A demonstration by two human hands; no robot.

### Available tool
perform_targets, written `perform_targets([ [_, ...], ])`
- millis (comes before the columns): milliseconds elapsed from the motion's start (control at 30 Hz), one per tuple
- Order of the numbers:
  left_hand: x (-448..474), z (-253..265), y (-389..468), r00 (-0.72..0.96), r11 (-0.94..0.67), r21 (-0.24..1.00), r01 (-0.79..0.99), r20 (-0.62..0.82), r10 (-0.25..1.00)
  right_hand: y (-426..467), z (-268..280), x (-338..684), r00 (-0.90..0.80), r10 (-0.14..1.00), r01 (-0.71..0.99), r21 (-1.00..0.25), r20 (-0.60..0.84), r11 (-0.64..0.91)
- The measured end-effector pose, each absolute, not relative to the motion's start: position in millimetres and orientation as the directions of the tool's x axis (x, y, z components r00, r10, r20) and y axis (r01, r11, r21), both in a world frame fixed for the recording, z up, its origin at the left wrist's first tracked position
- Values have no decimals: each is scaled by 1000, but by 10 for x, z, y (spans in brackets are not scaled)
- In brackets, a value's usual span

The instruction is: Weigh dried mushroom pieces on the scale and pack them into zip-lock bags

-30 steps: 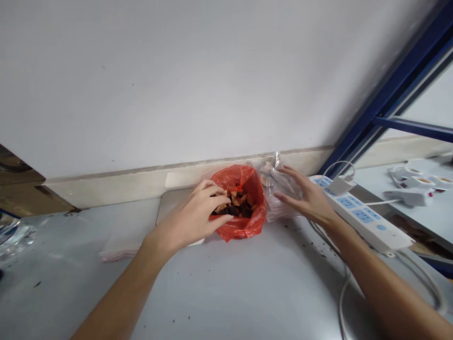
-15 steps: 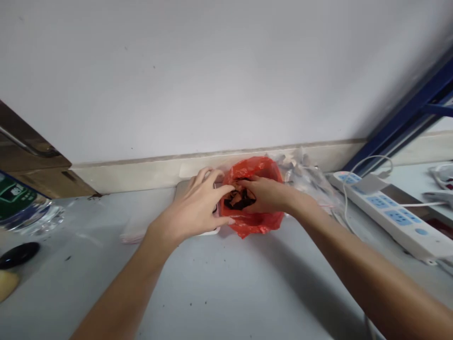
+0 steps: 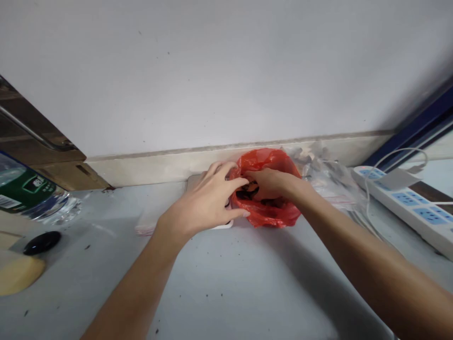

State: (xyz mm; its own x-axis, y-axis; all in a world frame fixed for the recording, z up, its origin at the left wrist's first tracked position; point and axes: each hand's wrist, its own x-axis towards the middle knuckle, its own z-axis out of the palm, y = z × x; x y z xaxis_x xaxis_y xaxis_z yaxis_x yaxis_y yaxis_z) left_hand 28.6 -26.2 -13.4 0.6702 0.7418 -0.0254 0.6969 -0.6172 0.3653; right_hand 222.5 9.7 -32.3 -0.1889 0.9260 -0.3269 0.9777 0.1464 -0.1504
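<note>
A red plastic bag (image 3: 278, 215) stands on the grey tabletop (image 3: 212, 283) near the wall, its mouth gaping, dark crumpled stuff visible inside. My left hand (image 3: 212, 198) is at the bag's left rim, fingers curved and spread, thumb apart from the index finger, both tips touching the bag. Into the bag's mouth reaches my right hand (image 3: 271, 183); its fingertips are hidden among the dark contents, so I cannot see what they hold. Under my left hand lies a flat pale thing (image 3: 193, 182) with rounded corners, mostly covered.
Clear plastic bags (image 3: 329, 177) lie right of the red one. Beyond them are a white power strip (image 3: 414, 208) and cables. Thin clear bags (image 3: 148, 222) lie left of my hand. A large water bottle (image 3: 31, 193), a black oval object (image 3: 42, 242) and a yellowish object (image 3: 21, 278) are at far left.
The view has shifted, so the scene sits further right. My right hand is a little deeper in the red bag; my left stays at its rim.
</note>
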Motion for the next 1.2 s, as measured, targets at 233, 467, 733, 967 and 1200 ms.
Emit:
perform_targets([
  [233, 264, -93, -259, 667, -623, 343, 703, -15, 745, 22, -263, 2250, -61, 908, 996, -88, -414, 27],
  [467, 119, -58, -297, 656, -597, 384, 705, -32, 754, 19, -335, 2338, -128, 930, 985, -152, -344, 80],
  [733, 59, -107, -311, 652, -572, 434, 696, -49, 757, 36, -322, 2479, -184, 959, 963, -234, -216, 132],
  [967, 35, -98, -304, 658, -573, 429, 698, -69, 750, -31, -173, 2589, -217, 965, 924, -351, -146, 155],
  [1200, 23, -109, -297, 668, -579, 427, 694, -83, 740, -34, -164, 2617, -221, 969, 925, -337, -108, 173],
])
